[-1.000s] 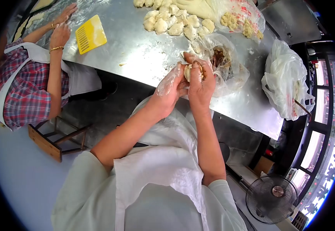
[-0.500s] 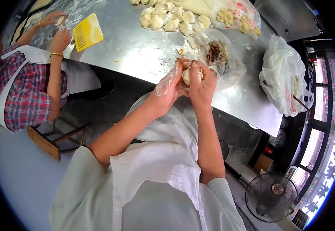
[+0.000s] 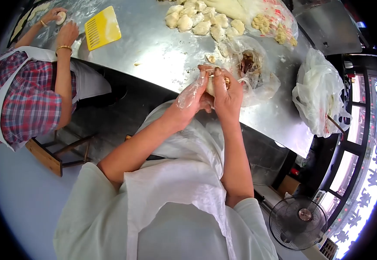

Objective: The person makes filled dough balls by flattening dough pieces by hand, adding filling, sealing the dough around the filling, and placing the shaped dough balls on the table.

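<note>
Both my hands close round a pale dough ball (image 3: 210, 86) over the table's front edge. My left hand (image 3: 193, 95), floury on its back, cups the ball from the left. On the other side, my right hand (image 3: 228, 93) pinches it with thumb and fingers, which partly cover it. Just beyond them lies an open plastic bag (image 3: 264, 82) with dark filling (image 3: 246, 63) inside. A small dough scrap (image 3: 210, 58) rests on the metal table (image 3: 154, 56) near my fingertips. Farther back sit several floured dough pieces (image 3: 201, 27).
A yellow scraper (image 3: 103, 28) lies at the left. Beside it a co-worker's hands (image 3: 68, 34) are near a round dough piece (image 3: 61, 17). A large dough mass (image 3: 227, 8), yellowish crumbly lumps (image 3: 261, 23), a white plastic bag (image 3: 321, 93) and a fan (image 3: 299, 221) are also in view.
My fingers have closed more over the dough ball, and a small scrap now lies on the table beyond them. The co-worker's hands have moved apart, with a round dough piece showing.
</note>
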A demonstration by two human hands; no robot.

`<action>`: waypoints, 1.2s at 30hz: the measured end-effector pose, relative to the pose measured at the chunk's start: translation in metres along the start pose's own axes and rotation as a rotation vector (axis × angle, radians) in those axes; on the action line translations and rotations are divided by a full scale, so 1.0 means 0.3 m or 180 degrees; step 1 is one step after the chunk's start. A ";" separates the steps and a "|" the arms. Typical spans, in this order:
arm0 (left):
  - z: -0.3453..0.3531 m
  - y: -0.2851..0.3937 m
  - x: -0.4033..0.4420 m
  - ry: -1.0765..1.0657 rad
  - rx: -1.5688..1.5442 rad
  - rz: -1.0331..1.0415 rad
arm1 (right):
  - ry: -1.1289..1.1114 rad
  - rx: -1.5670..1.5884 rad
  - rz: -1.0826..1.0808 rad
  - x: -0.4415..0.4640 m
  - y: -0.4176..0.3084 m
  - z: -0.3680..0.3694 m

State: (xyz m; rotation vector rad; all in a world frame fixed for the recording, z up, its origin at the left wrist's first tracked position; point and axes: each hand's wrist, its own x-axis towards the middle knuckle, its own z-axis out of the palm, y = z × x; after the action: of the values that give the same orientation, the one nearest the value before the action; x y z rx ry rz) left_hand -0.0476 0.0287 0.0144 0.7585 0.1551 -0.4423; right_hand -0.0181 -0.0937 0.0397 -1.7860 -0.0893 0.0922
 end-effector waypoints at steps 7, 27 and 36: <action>-0.097 0.007 -0.005 -0.0466 -0.0234 0.0195 | -0.0792 0.1041 0.0009 0.023 -0.007 -0.026; -0.074 0.009 0.025 0.0418 -0.1545 0.0175 | -0.0372 -0.2022 -0.1431 -0.006 0.090 0.040; -0.134 0.084 0.068 0.1244 0.2812 0.2115 | 0.0351 0.0201 -0.0494 0.029 0.022 -0.046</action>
State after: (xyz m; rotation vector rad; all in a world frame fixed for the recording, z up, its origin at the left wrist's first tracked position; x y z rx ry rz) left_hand -0.0173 0.0661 -0.0046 1.6905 0.0559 0.3201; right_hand -0.0079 -0.1076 0.0361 -1.7115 -0.1437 -0.1138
